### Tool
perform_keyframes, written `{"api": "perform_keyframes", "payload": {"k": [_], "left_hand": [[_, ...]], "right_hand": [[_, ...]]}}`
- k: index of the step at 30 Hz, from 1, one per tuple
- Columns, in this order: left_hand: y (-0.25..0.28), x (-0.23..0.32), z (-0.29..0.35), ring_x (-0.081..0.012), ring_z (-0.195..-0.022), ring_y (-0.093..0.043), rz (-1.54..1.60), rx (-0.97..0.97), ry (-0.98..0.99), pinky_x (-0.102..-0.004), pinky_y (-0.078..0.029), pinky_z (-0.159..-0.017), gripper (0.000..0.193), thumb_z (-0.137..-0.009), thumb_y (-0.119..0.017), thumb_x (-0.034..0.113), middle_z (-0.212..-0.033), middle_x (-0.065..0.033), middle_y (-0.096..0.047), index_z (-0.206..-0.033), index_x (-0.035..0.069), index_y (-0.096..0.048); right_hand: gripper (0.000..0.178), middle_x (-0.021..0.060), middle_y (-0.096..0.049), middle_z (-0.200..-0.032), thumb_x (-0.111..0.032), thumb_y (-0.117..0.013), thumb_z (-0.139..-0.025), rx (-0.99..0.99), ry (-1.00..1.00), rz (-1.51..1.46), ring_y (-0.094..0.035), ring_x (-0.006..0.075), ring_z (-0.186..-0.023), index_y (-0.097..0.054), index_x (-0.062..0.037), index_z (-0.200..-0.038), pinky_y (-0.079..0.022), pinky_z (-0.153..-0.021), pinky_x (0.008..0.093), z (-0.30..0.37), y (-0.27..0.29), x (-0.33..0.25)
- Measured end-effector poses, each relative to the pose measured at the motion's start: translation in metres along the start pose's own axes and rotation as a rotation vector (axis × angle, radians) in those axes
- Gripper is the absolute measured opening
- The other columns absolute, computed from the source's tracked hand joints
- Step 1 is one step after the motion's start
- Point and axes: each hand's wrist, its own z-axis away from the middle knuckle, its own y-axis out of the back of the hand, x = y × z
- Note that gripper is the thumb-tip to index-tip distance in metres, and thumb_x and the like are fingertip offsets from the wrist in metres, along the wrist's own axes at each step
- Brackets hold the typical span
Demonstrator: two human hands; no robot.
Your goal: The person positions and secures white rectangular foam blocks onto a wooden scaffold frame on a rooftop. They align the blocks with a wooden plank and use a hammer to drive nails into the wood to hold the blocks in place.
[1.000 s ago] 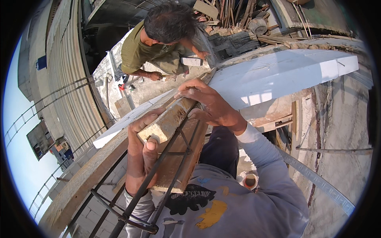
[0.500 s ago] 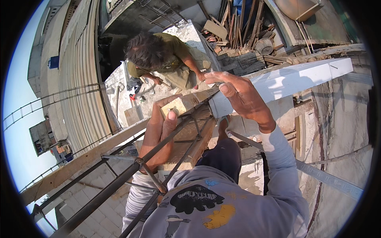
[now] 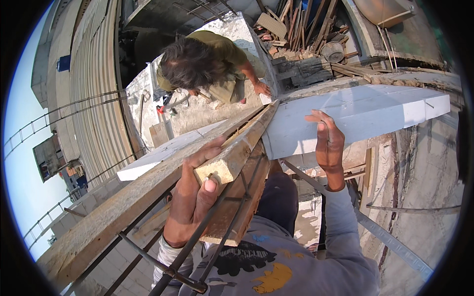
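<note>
My left hand (image 3: pixel 186 203) is wrapped round the near end of a short wooden batten (image 3: pixel 242 148), its thumb by a nail in the cut end face. The batten slopes away toward the middle, beside a long timber plank (image 3: pixel 113 209). My right hand (image 3: pixel 330 148) is raised at the near edge of a white slab (image 3: pixel 365 106), fingers loosely bent and apart from the thumb, with nothing in it. Whether it touches the slab I cannot tell. Beneath the batten lies a brown board (image 3: pixel 239 212).
A co-worker (image 3: pixel 212 64) crouches ahead, one hand near the batten's far end. A steel rebar cage (image 3: pixel 182 256) runs close by my left arm. Another white slab (image 3: pixel 148 160) lies behind the plank. A metal bar (image 3: pixel 390 241) slants at right; scrap wood (image 3: pixel 306 29) is piled beyond.
My right hand has drawn back right and down from the batten's far end. My left hand and the batten end sit lower. The co-worker's hand has shifted right; the view has shifted too.
</note>
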Motion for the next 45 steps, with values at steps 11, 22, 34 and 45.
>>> {"api": "perform_keyframes", "payload": {"k": [11, 22, 34, 45], "left_hand": [[0.002, 0.022, -0.002, -0.0333, -0.151, -0.036, 0.016, 0.015, 0.089, -0.0462, -0.02, -0.126, 0.08, -0.107, -0.04, 0.061, -0.157, -0.0216, -0.045, -0.154, -0.004, -0.041], [0.013, 0.014, -0.005, -0.0346, -0.153, -0.034, 0.036, -0.1, 0.015, -0.0422, -0.025, -0.125, 0.059, -0.113, -0.045, 0.029, -0.162, -0.0235, -0.038, -0.158, -0.006, -0.03], [-0.002, 0.0, 0.001, -0.0342, -0.151, -0.038, 0.09, 0.005, 0.033, -0.0487, -0.025, -0.125, 0.089, -0.105, -0.044, 0.064, -0.161, -0.0227, -0.042, -0.161, -0.002, -0.029], [0.006, -0.006, 0.006, -0.0358, -0.149, -0.041, -0.006, -0.021, -0.094, -0.0397, -0.034, -0.12, 0.073, -0.113, -0.036, 0.048, -0.16, -0.0286, -0.039, -0.164, -0.002, -0.019]], "right_hand": [[0.027, 0.0185, -0.075, -0.112, -0.016, -0.048, -0.112, 0.0, 0.011, 0.071, -0.074, 0.0304, -0.1, -0.059, 0.002, -0.129, -0.055, -0.095, 0.0405, -0.001, -0.006, -0.002], [0.026, 0.0158, -0.075, -0.113, -0.015, -0.049, -0.112, 0.008, -0.036, 0.118, -0.075, 0.0299, -0.097, -0.057, -0.0008, -0.132, -0.055, -0.093, 0.0418, 0.008, -0.016, 0.007], [0.039, 0.0147, -0.075, -0.114, -0.03, -0.053, -0.111, -0.131, -0.016, -0.142, -0.07, 0.0299, -0.114, -0.063, 0.0009, -0.133, -0.048, -0.107, 0.0408, -0.025, -0.03, -0.052], [0.054, 0.0188, -0.069, -0.123, -0.046, -0.062, -0.104, -0.416, 0.353, -0.264, -0.067, 0.0353, -0.112, -0.064, -0.0019, -0.135, -0.053, -0.097, 0.0421, -0.048, -0.055, -0.15]]}}
